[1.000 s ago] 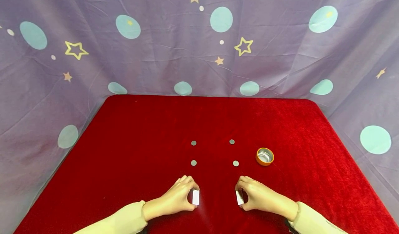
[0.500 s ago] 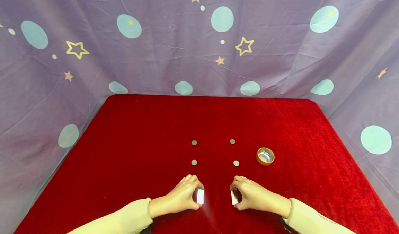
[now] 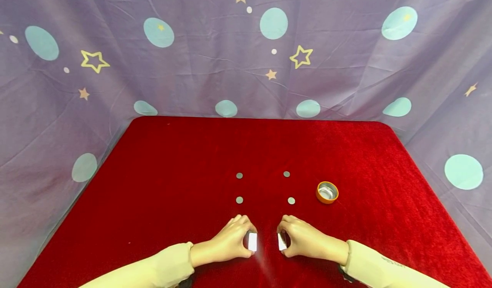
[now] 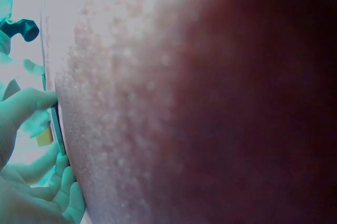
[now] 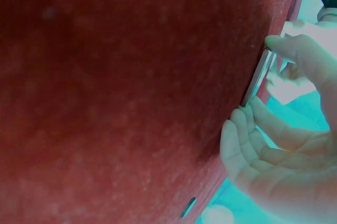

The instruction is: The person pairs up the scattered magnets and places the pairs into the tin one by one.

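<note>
In the head view, the left hand (image 3: 227,242) pinches the white left piece (image 3: 252,242) and the right hand (image 3: 310,240) pinches the matching right piece (image 3: 282,242); the two stand apart, facing across a narrow gap, long axes running roughly fore and aft, each at the inner side of its grip, neither hand clearly nearer that gap. Four discs (image 3: 291,201) lie beyond on the red tabletop (image 3: 173,173), the orange bowl (image 3: 320,196) rightward. The left wrist view shows only a thin edge, too blurred to tell contact below. The right wrist view shows the right piece spanned lengthwise between thumb and fingers.
</note>
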Motion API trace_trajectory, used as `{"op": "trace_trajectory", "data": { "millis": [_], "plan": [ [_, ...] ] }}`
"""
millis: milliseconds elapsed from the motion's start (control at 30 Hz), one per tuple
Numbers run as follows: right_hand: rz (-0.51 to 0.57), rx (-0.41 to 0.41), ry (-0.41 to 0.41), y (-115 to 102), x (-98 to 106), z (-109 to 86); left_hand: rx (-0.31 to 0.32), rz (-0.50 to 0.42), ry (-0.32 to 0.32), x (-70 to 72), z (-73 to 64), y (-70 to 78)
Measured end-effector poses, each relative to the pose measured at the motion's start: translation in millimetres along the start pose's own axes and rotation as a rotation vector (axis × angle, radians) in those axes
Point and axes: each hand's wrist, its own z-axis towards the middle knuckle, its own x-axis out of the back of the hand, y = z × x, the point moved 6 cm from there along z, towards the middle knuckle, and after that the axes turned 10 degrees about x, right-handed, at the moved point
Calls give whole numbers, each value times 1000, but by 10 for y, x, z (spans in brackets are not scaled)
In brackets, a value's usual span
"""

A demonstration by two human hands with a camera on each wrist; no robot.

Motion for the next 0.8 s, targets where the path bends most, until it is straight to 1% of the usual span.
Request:
{"op": "trace_trajectory", "data": {
  "millis": [167,267,467,633,800],
  "plan": [
    [-29,23,12,-37,-5,45,-5,-3,-7,-8,15,25],
    [-27,13,5,-41,-14,68,-3,-3,-6,-13,21,36],
    [4,-15,-22,-41,-33,101,14,-10,-23,-29,32,44],
    [-6,-14,-12,-60,-43,129,19,-16,-34,-24,29,58],
    [-30,-18,-23,-79,-79,159,24,-37,-53,-27,28,73]
  ]
}}
